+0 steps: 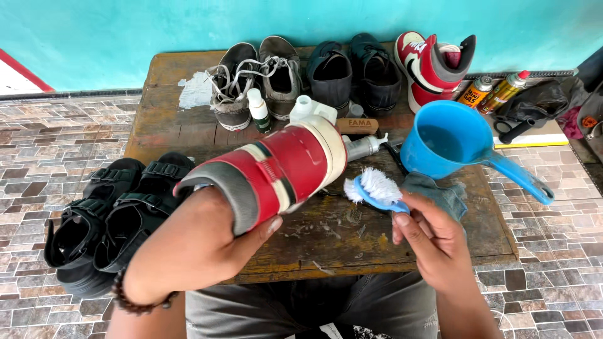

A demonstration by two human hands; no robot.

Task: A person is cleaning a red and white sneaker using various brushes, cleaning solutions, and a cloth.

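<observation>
My left hand [195, 245] is pushed inside a red, white and grey high-top sneaker [276, 169], holding it sole-forward above a worn wooden table [163, 119]. My right hand [433, 242] grips a small blue brush with white bristles [374, 188], its bristles just right of the sneaker's toe, not clearly touching it. A blue water scoop with a long handle [452, 141] stands right of the brush, with water in it. A grey cloth [440, 191] lies under my right hand.
Along the table's back edge stand grey laced sneakers [251, 78], dark shoes [352, 72] and the matching red high-top [433, 63]. Black sandals [107, 213] sit at the left edge. Small bottles [257, 110], spray cans [493, 91] and a wooden-handled brush [355, 125] are nearby.
</observation>
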